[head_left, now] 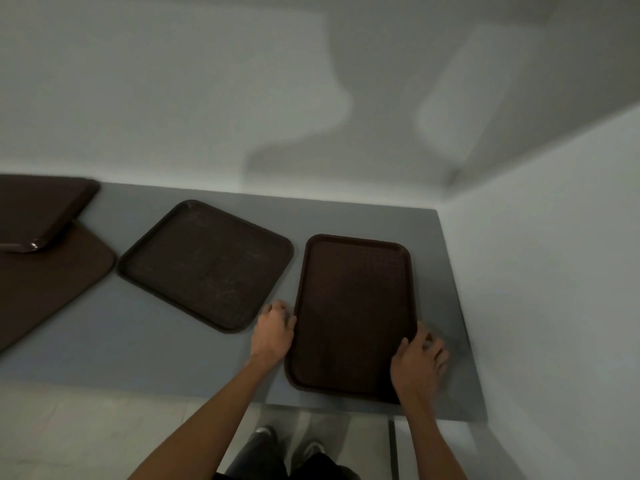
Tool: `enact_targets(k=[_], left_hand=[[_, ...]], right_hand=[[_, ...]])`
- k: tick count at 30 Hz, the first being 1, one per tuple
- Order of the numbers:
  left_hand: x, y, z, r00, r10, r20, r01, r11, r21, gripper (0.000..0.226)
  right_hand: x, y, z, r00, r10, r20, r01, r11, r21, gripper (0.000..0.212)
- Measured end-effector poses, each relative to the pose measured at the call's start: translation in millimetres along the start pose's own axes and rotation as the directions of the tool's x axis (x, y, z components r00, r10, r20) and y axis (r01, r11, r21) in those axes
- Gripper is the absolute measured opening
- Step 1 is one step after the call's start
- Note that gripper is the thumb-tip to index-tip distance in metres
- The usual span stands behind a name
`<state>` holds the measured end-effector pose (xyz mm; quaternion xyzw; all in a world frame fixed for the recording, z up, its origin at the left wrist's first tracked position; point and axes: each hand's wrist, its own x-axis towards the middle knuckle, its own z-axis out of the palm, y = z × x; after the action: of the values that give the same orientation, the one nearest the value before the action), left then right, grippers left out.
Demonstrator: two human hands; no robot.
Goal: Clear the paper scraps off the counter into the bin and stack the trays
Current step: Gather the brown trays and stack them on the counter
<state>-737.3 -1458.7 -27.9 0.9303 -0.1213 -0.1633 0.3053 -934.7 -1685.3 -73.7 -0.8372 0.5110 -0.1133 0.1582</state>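
Note:
A dark brown tray (pixel 353 306) lies flat at the right end of the grey counter (pixel 156 341). My left hand (pixel 273 329) grips its left long edge and my right hand (pixel 420 362) grips its right long edge near the front corner. A second brown tray (pixel 207 263) lies at an angle just to the left, apart from the first. At the far left two more trays overlap: one (pixel 41 209) tilts up on top of the other (pixel 59 278). No paper scraps or bin are in view.
White walls (pixel 554 271) close the counter at the back and on the right, tight against the tray's right side. The counter's front edge runs under my forearms, with light floor and my shoes (pixel 311 448) below.

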Motion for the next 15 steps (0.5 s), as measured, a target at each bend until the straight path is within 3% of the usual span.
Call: enact_targets(k=[3, 7, 11, 15], left_hand=[[-5, -33, -24, 0.981, -0.054, -0.188, 0.034, 0.994, -0.107, 0.025], [-2, -85, -74, 0.914, -0.271, -0.302, 0.208, 0.952, -0.227, 0.031], [17, -131, -125, 0.851, -0.438, -0.289, 0.352, 0.885, -0.306, 0.035], [47, -163, -160, 0.811, -0.563, -0.162, 0.466, 0.787, -0.405, 0.047]], right_hand=[[-2, -40, -14, 0.996, -0.085, -0.017, 0.086, 0.996, 0.035, 0.05], [-7, -120, -22, 0.96, -0.278, 0.03, 0.275, 0.957, 0.089, 0.046], [-1, -209, -11, 0.86, -0.505, 0.073, 0.495, 0.861, 0.121, 0.043], [19, -297, 16, 0.76, -0.635, 0.138, 0.627, 0.772, 0.101, 0.036]])
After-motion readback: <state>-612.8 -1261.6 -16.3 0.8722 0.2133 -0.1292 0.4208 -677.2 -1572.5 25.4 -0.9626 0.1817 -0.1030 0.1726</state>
